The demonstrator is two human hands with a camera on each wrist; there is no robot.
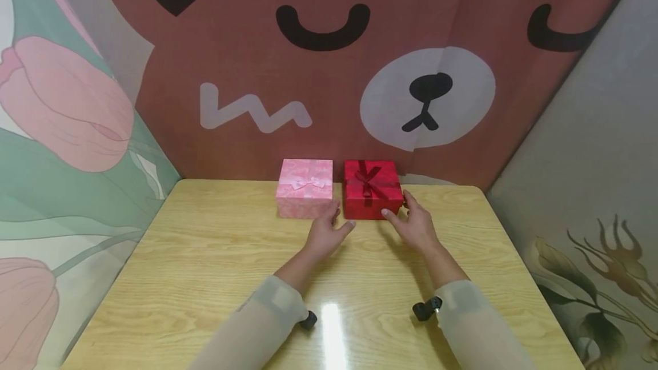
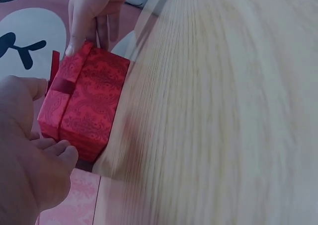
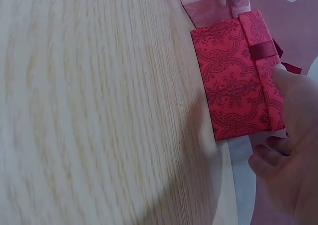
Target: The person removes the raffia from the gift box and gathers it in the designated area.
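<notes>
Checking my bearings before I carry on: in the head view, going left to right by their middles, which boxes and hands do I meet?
Pink box → left hand → red box → right hand.

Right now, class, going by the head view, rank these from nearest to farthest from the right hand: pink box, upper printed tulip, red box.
1. Red box: just left of the right hand.
2. Pink box: left of the red box.
3. Upper printed tulip: far left, beyond the table.
</notes>
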